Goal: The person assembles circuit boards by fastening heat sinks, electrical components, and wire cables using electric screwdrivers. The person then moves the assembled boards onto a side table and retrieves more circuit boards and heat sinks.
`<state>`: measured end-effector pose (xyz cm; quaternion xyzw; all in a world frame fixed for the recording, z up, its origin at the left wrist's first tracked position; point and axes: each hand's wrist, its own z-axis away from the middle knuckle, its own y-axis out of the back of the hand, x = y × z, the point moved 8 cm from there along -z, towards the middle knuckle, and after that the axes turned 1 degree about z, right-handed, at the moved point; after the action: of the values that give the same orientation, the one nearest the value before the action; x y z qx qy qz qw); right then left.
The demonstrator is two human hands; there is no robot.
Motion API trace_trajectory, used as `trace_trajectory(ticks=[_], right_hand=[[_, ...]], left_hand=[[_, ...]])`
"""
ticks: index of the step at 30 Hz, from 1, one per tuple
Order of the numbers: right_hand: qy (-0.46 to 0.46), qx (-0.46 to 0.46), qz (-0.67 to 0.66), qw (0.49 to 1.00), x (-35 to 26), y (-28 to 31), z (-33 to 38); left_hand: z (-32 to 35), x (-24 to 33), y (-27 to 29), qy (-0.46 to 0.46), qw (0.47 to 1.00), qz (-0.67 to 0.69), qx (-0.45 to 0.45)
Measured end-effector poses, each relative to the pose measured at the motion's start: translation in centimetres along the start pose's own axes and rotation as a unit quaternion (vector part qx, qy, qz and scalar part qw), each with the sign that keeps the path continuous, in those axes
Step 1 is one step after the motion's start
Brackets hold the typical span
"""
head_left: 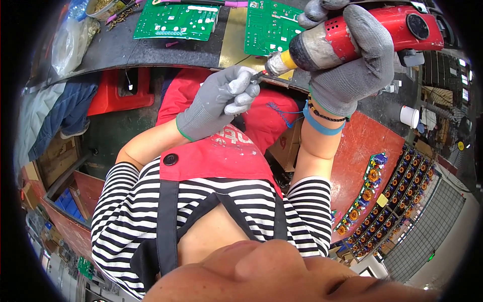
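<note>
My right hand point(352, 70), in a grey glove, grips a red power screwdriver point(382, 30) with a taped grey nose and a yellow ring near its tip. The tool points left and down, and its bit point(261, 74) meets the fingertips of my left hand point(221, 100). That hand, also in a grey glove, pinches at the bit's end; whatever small part it holds is too small to make out. Both hands hover at the near edge of the dark workbench point(115, 50), just below a green circuit board point(269, 27).
A second green circuit board point(176, 20) lies further left on the bench, near a clear plastic bag point(73, 43) and a bowl of small metal parts point(108, 7). Racks of boards with copper coils point(397, 196) stand to the right. A white cup point(409, 116) sits on a red surface.
</note>
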<state>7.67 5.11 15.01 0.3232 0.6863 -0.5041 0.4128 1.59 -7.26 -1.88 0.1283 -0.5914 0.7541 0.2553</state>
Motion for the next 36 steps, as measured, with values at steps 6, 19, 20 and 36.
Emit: trace_trajectory(ticks=[6, 19, 20, 36], right_hand=[[0.001, 0.006, 0.010, 1.000, 0.4, -0.1, -0.1], [0.003, -0.007, -0.019, 1.000, 1.0, -0.7, 0.2], [0.003, -0.008, -0.019, 1.000, 1.2, -0.5, 0.1], [0.029, 0.012, 0.001, 1.000, 0.6, -1.2, 0.7]], left_hand=[[0.0, -0.1, -0.7, 0.017, 0.996, 0.070, -0.047], [0.0, 0.0, -0.2, 0.014, 0.995, 0.101, -0.010], [0.0, 0.1, -0.3, 0.010, 0.998, 0.061, -0.023], [-0.3, -0.4, 0.9, -0.015, 0.997, 0.072, -0.031]])
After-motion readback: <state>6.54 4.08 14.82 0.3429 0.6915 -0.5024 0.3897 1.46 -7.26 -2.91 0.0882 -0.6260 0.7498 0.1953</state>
